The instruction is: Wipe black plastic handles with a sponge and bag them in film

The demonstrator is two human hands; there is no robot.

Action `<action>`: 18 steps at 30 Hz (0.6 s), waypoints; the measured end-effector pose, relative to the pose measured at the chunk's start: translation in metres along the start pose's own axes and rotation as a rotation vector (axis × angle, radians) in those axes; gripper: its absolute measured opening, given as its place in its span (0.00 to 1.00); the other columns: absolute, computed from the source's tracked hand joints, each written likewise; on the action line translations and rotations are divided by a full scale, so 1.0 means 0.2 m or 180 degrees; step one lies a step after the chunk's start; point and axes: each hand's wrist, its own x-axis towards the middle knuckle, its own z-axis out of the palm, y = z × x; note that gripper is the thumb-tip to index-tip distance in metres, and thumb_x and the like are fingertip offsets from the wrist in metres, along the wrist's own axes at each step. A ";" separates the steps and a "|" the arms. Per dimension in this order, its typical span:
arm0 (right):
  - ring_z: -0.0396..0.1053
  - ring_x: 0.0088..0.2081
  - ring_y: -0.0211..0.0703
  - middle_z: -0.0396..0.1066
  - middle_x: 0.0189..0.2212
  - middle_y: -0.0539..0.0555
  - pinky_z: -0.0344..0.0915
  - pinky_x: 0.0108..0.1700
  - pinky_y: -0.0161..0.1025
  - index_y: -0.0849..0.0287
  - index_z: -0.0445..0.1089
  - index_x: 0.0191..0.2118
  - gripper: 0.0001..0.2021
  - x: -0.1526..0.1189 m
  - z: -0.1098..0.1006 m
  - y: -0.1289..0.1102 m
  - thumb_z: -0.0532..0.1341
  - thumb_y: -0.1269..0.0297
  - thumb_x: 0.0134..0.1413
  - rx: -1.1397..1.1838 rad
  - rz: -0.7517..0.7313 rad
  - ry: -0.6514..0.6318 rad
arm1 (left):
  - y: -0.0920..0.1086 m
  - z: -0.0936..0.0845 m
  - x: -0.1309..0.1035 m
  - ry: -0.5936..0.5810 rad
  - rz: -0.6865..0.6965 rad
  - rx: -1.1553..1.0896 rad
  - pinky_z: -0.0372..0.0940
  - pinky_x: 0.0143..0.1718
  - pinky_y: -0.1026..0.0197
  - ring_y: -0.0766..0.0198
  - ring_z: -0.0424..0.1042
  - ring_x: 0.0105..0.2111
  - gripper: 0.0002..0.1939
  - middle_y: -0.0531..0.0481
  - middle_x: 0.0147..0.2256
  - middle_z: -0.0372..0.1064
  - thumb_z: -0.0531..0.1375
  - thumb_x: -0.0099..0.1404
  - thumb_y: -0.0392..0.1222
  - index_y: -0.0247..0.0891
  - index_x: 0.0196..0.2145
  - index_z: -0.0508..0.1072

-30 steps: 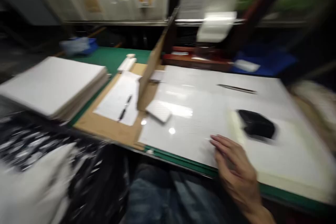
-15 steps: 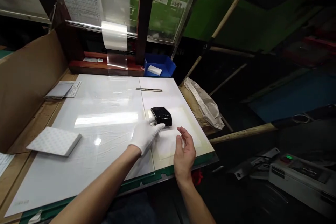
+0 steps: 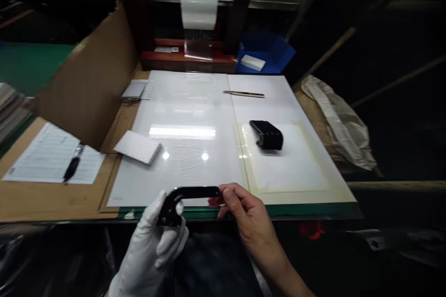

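A curved black piece [image 3: 195,192] with a long straight arm is held up over the table's front edge. My left hand [image 3: 156,234], in a white glove, grips its wide end, where small holes show. The bare fingers of my right hand [image 3: 247,213] pinch the tip of its arm. Further back on the right, a black block of parts [image 3: 267,135] rests on the white sheet [image 3: 292,167] edged with yellowish tape. Tweezers [image 3: 244,94] lie behind it.
A white patterned pad [image 3: 138,147] lies at the left, beside a cardboard panel [image 3: 90,83]. Paper with a black pen [image 3: 72,167] is further left. At the back stand a film roll [image 3: 199,3] and a blue bin [image 3: 268,53]. A crumpled bag [image 3: 341,116] is at the right.
The view has swung left. My left hand has come back from the black block with a curved black piece, and my right hand has closed on its other end.
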 end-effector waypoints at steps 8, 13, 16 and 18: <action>0.70 0.25 0.40 0.76 0.25 0.54 0.70 0.31 0.37 0.58 0.75 0.33 0.22 0.01 0.23 0.05 0.68 0.41 0.52 0.0042 0.0328 -0.0118 | 0.06 -0.27 -0.11 0.0016 0.0517 0.0910 0.47 0.17 0.65 0.72 0.48 0.13 0.30 0.58 0.11 0.50 0.54 0.67 0.68 0.37 0.29 0.77; 0.76 0.33 0.46 0.77 0.29 0.53 0.74 0.39 0.41 0.56 0.75 0.37 0.21 0.16 0.39 -0.07 0.65 0.42 0.57 -0.0461 -0.0047 -0.0624 | 0.12 -0.45 -0.19 0.0763 0.1148 0.1533 0.72 0.43 0.62 0.56 0.77 0.39 0.23 0.49 0.35 0.79 0.70 0.55 0.62 0.41 0.37 0.80; 0.75 0.48 0.49 0.77 0.46 0.55 0.72 0.52 0.47 0.54 0.74 0.50 0.20 0.38 0.61 -0.16 0.61 0.45 0.63 -0.1172 -0.1054 -0.0720 | 0.14 -0.56 -0.24 0.1650 0.1271 0.1359 0.72 0.53 0.56 0.51 0.78 0.47 0.30 0.48 0.44 0.80 0.68 0.55 0.66 0.44 0.48 0.77; 0.66 0.61 0.55 0.70 0.60 0.58 0.64 0.63 0.56 0.54 0.68 0.61 0.26 0.54 0.78 -0.21 0.66 0.51 0.60 -0.1737 -0.1864 -0.0644 | 0.17 -0.58 -0.25 0.2039 0.1366 0.1406 0.69 0.57 0.52 0.51 0.76 0.50 0.34 0.49 0.49 0.78 0.66 0.57 0.66 0.46 0.56 0.72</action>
